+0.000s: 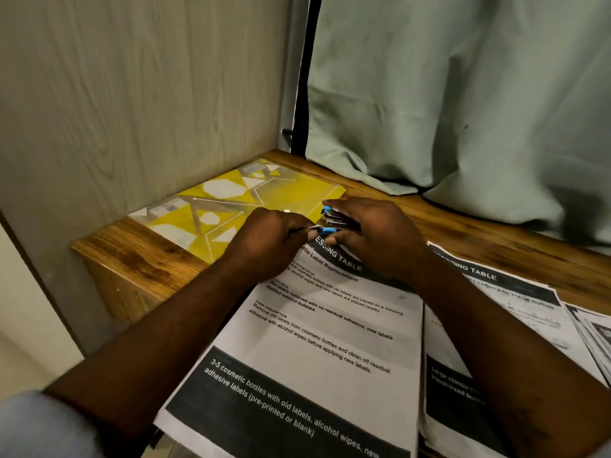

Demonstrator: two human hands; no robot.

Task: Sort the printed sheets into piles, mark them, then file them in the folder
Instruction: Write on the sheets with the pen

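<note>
A pile of printed sheets [324,342] with black bands and the heading "Dressing Table" lies on the wooden table in front of me. My right hand [370,236] grips a small blue and silver stapler [332,220] at the pile's top left corner. My left hand [267,242] pinches that same corner of the sheets beside the stapler's mouth. A second pile of printed sheets [515,312] lies to the right, partly under my right forearm. A yellow folder [228,200] with white and grey shapes lies flat at the table's far left.
The wooden table [479,226] ends at its left edge near the folder. A pale wood-grain panel [132,94] stands at the left. A grey-green curtain [463,94] hangs behind the table. More fanned sheets [595,338] lie at the far right.
</note>
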